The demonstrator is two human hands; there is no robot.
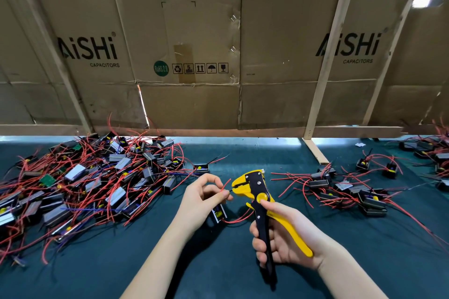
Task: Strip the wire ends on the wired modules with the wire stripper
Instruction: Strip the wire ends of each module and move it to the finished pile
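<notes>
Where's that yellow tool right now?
In the head view, the wire stripper is low and right of centre, gripped by the right hand. Its head meets the wire end pinched by the left hand.

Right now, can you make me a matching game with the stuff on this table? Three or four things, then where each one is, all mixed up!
Things:
1. wire stripper
2. black wire end
3. big pile of modules
4. small pile of modules

Places:
A. far left of the table
B. pinched by the left hand
C. right of the stripper
D. gripped by the right hand

Pairs: 1-D, 2-B, 3-A, 4-C
</notes>
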